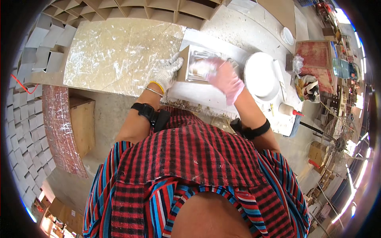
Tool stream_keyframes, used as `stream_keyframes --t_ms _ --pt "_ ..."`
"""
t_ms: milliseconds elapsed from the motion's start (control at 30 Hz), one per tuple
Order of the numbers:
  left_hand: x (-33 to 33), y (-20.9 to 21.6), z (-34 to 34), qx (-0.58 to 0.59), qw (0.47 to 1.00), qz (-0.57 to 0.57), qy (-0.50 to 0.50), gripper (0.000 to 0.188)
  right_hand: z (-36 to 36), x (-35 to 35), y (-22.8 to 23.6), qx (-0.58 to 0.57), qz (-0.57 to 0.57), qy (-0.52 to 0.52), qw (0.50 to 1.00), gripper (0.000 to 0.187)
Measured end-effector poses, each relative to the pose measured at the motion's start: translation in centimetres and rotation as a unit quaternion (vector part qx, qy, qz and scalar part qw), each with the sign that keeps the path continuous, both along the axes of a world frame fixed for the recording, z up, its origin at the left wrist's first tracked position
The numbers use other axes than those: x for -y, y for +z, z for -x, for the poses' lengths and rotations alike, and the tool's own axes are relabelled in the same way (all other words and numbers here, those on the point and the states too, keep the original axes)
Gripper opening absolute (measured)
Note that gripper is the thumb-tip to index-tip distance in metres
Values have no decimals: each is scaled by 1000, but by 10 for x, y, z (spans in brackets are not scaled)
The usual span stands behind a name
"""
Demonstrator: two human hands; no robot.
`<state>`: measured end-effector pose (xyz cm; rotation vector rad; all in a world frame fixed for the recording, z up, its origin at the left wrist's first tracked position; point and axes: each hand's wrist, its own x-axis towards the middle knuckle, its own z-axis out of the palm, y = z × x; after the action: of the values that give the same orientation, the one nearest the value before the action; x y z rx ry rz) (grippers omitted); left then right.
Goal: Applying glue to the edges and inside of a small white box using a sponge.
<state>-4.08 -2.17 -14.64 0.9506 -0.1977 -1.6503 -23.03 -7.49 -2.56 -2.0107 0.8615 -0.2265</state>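
Note:
A shallow rectangular box (183, 68) with brown card walls lies on the bench in front of me, with pale, shiny shapes inside that are smeared. My left hand (166, 72), in a whitish work glove, grips the box at its left wall. Over the right part of the box is my right hand (226, 79) in a pink glove, blurred by motion. A white blur shows at its fingers, and I cannot make out whether it is something held. Just to the right of that hand sits a large round white dish (260, 75).
A flat white strip (279, 75) lies along the dish's right side. Nearer stands a white bottle with a red tip (286, 109). A white tub (286, 36) is at the far right. Card dividers (158, 12) line the back; stacked white boxes (27, 131) fill the left. A fan (337, 137) stands right.

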Motion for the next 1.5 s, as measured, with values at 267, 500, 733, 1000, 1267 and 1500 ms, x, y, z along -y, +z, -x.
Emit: stream_keyframes --t_ms 267,500,733,1000,1267,1500 --pt "-2 2 -1 18 1000 3 -10 42 -17 -1 -23 -84 152 -102 979 44" --pt "-1 0 -2 24 999 -1 -24 43 22 13 -21 -152 229 5 962 39" --pt "0 -2 -2 49 998 5 -33 46 25 5 -17 -293 272 119 909 37" --pt "1 -5 -3 14 999 -4 -44 58 17 18 -22 -129 318 -110 933 40" --pt "-1 -3 -1 42 999 -11 -16 44 11 8 0 -275 154 49 948 43" --pt "-1 5 -1 10 1000 11 -25 42 -2 11 2 -188 162 79 965 44"
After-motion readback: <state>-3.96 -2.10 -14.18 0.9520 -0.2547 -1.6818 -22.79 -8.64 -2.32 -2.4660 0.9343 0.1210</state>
